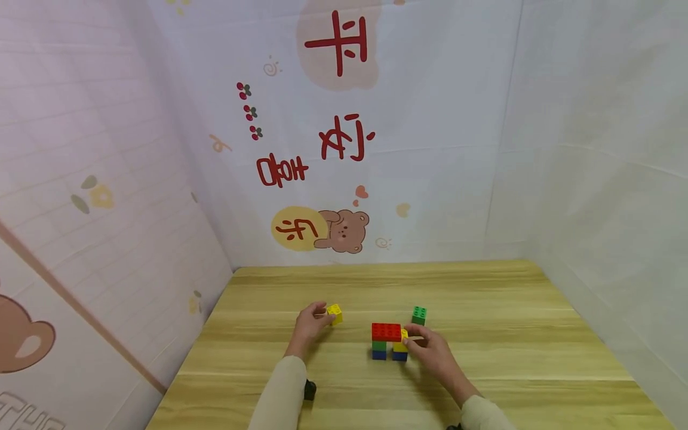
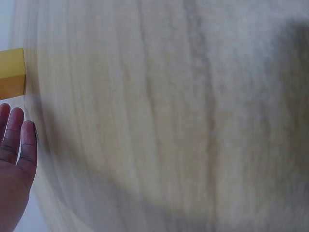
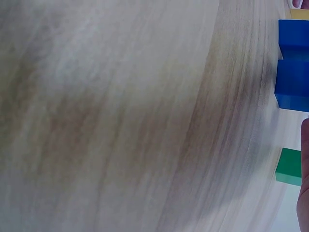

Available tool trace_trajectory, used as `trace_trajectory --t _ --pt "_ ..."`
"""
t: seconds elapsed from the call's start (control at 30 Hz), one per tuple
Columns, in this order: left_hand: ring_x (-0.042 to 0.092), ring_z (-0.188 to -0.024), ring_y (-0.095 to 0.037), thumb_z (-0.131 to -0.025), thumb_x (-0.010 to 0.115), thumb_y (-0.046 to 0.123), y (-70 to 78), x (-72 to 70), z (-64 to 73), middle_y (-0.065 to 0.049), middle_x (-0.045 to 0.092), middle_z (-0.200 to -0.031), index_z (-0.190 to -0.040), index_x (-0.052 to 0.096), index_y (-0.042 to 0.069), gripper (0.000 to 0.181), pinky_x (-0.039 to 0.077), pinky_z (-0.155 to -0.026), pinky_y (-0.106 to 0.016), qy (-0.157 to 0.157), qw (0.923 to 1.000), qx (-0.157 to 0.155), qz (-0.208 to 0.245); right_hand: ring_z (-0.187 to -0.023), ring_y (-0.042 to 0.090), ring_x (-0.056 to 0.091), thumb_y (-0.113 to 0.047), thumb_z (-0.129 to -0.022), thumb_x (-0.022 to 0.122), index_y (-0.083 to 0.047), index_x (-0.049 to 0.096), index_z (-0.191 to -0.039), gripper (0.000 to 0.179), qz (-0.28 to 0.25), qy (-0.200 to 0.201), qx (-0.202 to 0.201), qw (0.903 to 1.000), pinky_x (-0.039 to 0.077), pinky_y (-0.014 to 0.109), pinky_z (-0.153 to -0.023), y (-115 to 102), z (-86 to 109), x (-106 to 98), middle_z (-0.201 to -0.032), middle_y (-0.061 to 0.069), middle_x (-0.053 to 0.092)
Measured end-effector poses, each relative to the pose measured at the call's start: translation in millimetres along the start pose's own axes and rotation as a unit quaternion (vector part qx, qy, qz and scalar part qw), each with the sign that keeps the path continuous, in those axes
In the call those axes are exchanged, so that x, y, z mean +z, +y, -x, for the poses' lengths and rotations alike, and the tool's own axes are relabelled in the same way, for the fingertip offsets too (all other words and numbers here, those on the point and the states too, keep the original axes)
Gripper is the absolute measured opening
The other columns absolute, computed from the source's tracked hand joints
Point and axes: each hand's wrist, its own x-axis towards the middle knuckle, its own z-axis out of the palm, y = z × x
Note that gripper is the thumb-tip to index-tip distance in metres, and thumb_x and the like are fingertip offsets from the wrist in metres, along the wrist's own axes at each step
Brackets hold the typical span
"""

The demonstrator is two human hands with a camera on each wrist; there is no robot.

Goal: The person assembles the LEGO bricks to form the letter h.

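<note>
My left hand [image 1: 310,326] pinches a loose yellow toy building brick [image 1: 335,312] between thumb and forefinger, on the left of the table. In the left wrist view, the other fingers [image 2: 28,147] extend below that brick [image 2: 12,72]. To the right stands a small bridge: a long red brick [image 1: 386,331] over two pillars. The left pillar has a green brick [image 1: 378,346] on a blue one [image 1: 379,355]; the right has a yellow brick [image 1: 399,346] on a blue one [image 1: 399,356]. My right hand [image 1: 430,349] grips the right pillar's yellow brick from the right side.
A loose green brick [image 1: 419,315] stands behind the right hand; the right wrist view shows it near a finger [image 3: 304,159]. The wood-grain table [image 1: 484,334] meets printed cloth walls [image 1: 441,197] at the back and both sides.
</note>
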Motion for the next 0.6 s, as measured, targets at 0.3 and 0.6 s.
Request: trace_trajectory --t 0.3,0.6 --pt "0.057 -0.115 -0.037 -0.090 0.075 0.016 -3.5 0.9 -3.5 -0.021 0.059 -0.125 -0.135 0.055 -0.005 0.054 0.050 -0.093 -0.045 0.006 0.9999 -0.013 -0.003 -0.099 0.024 0.065 -0.012 -0.093 0.069 -0.006 0.067 -0.122 0.029 0.001 0.004 0.005 1.0000 0.056 0.039 -0.082 -0.5 -1.3 1.4 -0.120 0.011 0.066" --pt "0.058 -0.108 -0.033 -0.087 0.078 0.014 -6.9 5.7 -5.2 -0.019 0.062 -0.119 -0.127 0.060 -0.004 0.047 0.049 -0.093 -0.047 0.022 0.9996 -0.014 -0.014 -0.099 0.025 0.066 -0.014 -0.093 0.070 -0.005 0.066 -0.122 0.031 0.006 0.003 0.000 1.0000 0.056 0.041 -0.083 0.7 -2.2 0.6 -0.120 0.011 0.066"
